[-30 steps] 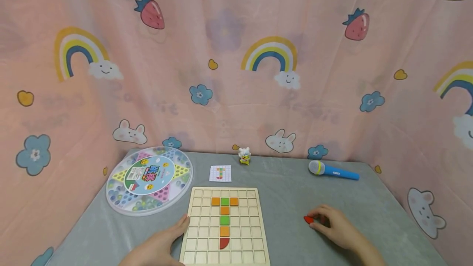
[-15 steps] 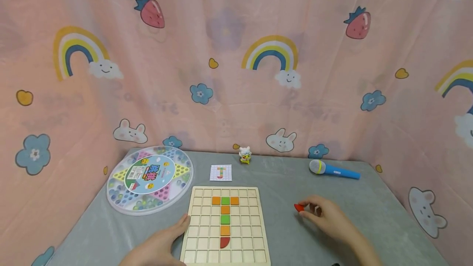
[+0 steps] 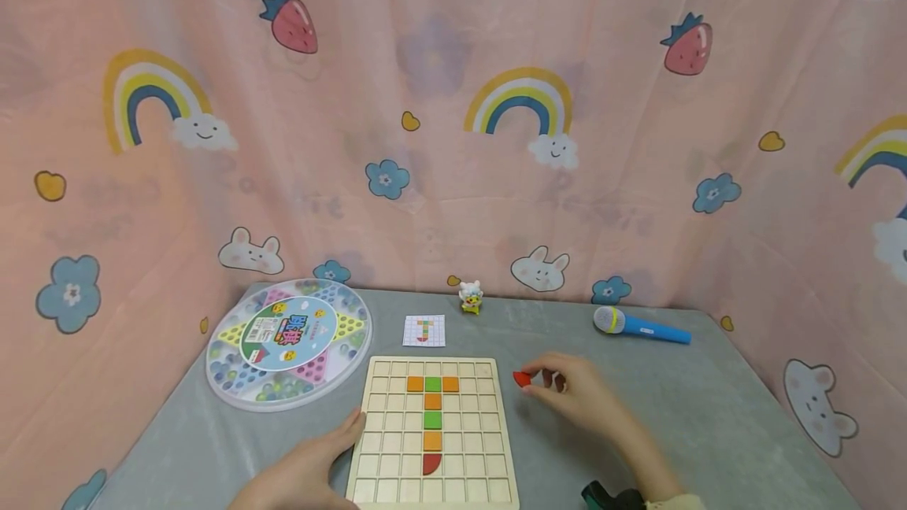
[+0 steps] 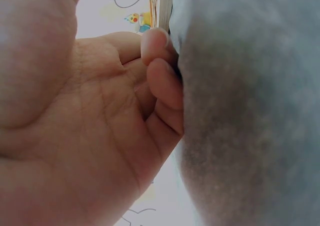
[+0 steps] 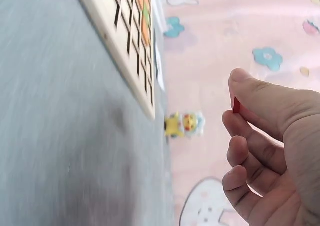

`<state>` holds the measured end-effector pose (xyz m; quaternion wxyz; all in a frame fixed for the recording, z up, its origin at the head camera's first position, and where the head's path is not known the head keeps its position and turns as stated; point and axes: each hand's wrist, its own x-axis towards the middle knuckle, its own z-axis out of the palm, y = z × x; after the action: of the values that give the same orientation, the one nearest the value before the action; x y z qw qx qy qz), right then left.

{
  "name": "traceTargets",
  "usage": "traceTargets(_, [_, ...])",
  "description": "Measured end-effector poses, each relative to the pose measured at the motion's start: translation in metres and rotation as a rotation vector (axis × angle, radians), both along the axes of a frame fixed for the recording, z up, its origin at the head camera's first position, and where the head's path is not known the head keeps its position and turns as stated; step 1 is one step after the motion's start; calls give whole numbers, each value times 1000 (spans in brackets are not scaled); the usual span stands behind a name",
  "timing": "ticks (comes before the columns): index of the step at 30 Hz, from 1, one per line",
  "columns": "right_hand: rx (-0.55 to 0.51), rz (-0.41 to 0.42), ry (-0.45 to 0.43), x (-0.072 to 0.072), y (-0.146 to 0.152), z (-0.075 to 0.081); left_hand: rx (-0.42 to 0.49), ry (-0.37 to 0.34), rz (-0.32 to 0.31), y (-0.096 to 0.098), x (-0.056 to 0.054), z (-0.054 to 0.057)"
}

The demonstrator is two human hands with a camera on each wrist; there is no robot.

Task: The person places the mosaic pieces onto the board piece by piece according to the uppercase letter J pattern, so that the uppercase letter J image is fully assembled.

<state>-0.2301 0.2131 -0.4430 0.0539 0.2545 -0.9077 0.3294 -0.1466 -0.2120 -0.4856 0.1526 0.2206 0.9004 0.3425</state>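
Note:
Between the thumb and index finger of my right hand point(image 3: 581, 393) is a small red tile point(image 3: 522, 378), held above the table just right of the wooden grid board point(image 3: 473, 421). The right wrist view shows this pinch on the thin edge of the red tile point(image 5: 236, 105), with the other fingers loosely bent. On the board, orange and green squares form a T, with a red quarter-round tile point(image 3: 431, 463) at its foot. My left hand point(image 3: 308, 464) rests against the board's left edge, its fingers relaxed and slightly bent in the left wrist view.
Behind the board lies a pattern card point(image 3: 424, 331) with a small figurine point(image 3: 471, 297) farther back. A round marble game box point(image 3: 289, 345) sits at left, and a blue toy microphone point(image 3: 641, 326) at the right rear. A patterned pink curtain point(image 3: 453, 211) borders the grey table point(image 3: 708, 423).
My right hand has carried the red tile left and away from me, from the right of the table to beside the board. My left hand has stayed at the board's edge.

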Motion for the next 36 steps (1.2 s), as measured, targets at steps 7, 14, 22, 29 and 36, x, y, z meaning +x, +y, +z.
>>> traceTargets(7, [-36, 55, -26, -8, -29, -4, 10, -43, 10, 0, -1, 1])
traceTargets(14, [-62, 121, -52, -12, -58, -4, 23, -67, 7, -1, -3, -1])
traceTargets(22, [-100, 217, -27, -16, -87, -5, 16, -42, 5, -3, -4, -6])
traceTargets(29, [-111, 275, -55, -18, -107, -9, 12, -42, 11, -2, -5, -7])
traceTargets(36, [-114, 304, -84, -17, -121, -7, 13, -78, 25, -1, -2, -2])
